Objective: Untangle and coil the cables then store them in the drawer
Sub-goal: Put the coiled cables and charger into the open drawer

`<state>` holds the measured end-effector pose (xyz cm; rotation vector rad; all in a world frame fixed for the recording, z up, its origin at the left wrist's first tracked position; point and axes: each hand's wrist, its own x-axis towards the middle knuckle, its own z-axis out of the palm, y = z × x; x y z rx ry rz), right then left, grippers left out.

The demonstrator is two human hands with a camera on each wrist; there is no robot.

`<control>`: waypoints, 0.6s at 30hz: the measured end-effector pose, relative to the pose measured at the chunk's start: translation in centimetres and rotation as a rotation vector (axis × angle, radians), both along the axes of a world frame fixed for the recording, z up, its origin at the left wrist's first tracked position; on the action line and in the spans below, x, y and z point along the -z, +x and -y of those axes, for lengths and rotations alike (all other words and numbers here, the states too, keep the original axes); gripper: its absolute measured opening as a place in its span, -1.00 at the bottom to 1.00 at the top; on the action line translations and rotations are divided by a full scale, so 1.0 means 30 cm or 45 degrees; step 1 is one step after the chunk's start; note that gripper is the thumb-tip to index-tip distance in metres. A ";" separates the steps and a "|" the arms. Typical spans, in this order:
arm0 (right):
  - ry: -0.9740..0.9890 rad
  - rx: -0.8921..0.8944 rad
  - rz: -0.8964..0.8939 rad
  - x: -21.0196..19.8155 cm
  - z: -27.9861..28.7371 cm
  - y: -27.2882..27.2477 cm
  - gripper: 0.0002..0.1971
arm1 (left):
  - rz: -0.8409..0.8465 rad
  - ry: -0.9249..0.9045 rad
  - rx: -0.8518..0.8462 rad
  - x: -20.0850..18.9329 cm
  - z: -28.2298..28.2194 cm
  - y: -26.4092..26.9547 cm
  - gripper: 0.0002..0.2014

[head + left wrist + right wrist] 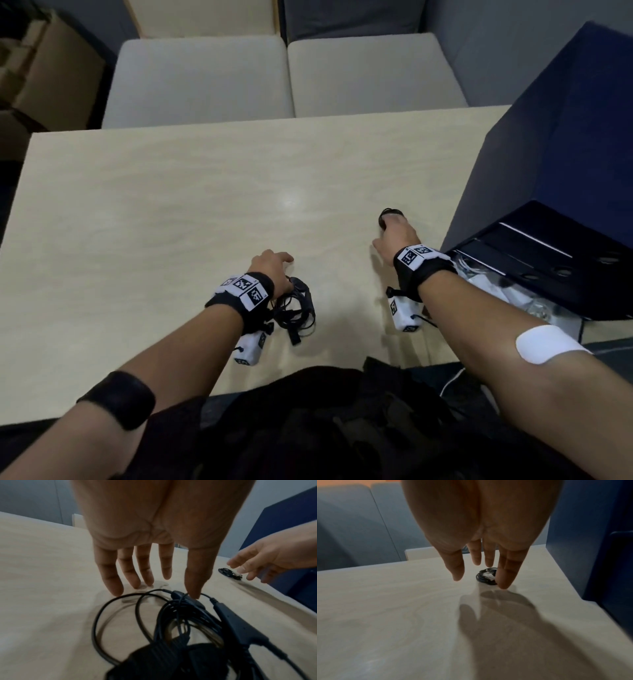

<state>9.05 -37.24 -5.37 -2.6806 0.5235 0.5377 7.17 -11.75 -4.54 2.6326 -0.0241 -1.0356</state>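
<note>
Dark clothing point(308, 428) fills the bottom of the head view, and both bare forearms reach out from it over a pale wooden table point(171, 205). At the near middle of the table the left hand point(270, 270) is lowered with its fingers spread and straight, right beside a loose tangle of black cables point(296, 308). Farther out and to the right, the right hand point(399, 233) reaches down over a small coiled black cable point(388, 214), fingers extended. On the table's right side stands a dark blue cabinet point(555, 154) with its open drawer point(520, 291) just beyond the right wrist; light-coloured things lie inside, too indistinct to name. Two pale seat cushions point(205, 78) sit past the far table edge. From the left wrist, the left hand point(154, 534) hangs open, fingertips point(116, 589) at the tabletop and the thumb tip on a strand of the tangle of black cables point(180, 622), gripping nothing; the right hand point(267, 561) shows at the right, over the small coiled black cable point(228, 572). From the right wrist, the right hand point(481, 527) has its fingers straight and apart, one fingertip touching the table just beside the small coiled black cable point(485, 578), which lies flat near the dark blue cabinet point(590, 534), unheld.
</note>
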 end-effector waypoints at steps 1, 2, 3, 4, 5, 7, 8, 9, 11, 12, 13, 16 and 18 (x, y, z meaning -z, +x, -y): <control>-0.014 -0.007 -0.026 0.006 0.005 0.009 -0.58 | -0.001 0.025 0.027 0.004 0.007 -0.001 -0.48; -0.024 -0.013 -0.047 0.012 0.009 0.015 -0.58 | 0.005 0.044 0.054 0.010 0.011 -0.003 -0.53; -0.029 -0.020 -0.062 0.020 0.011 0.019 -0.57 | 0.015 0.062 0.079 0.019 0.013 -0.005 -0.59; -0.027 -0.026 -0.067 0.028 0.010 0.020 -0.56 | 0.020 0.074 0.087 0.026 0.014 -0.009 -0.65; -0.023 -0.033 -0.058 0.033 0.008 0.020 -0.58 | 0.020 0.085 0.085 0.029 0.014 -0.010 -0.71; -0.002 -0.055 -0.032 0.040 0.002 0.012 -0.63 | 0.004 0.088 0.086 0.035 0.013 -0.013 -0.79; 0.013 -0.070 -0.028 0.040 -0.002 0.004 -0.65 | -0.013 0.084 0.089 0.036 0.013 -0.015 -0.81; 0.026 -0.088 -0.032 0.036 -0.006 -0.003 -0.67 | -0.025 0.084 0.098 0.035 0.012 -0.016 -0.83; 0.032 -0.144 -0.074 0.024 -0.018 -0.030 -0.67 | -0.019 0.086 0.132 0.031 0.005 -0.022 -0.87; 0.021 -0.177 -0.111 0.018 -0.025 -0.048 -0.67 | -0.009 0.079 0.122 0.031 -0.002 -0.026 -0.88; 0.010 -0.206 -0.139 0.009 -0.032 -0.071 -0.69 | 0.009 0.058 0.102 0.029 -0.010 -0.027 -0.89; 0.089 -0.189 -0.151 -0.005 -0.050 -0.141 -0.77 | 0.009 -0.039 -0.023 0.014 -0.041 -0.029 -0.87; 0.199 -0.094 -0.099 -0.015 -0.055 -0.189 -0.78 | -0.018 -0.138 -0.104 -0.004 -0.058 -0.027 -0.79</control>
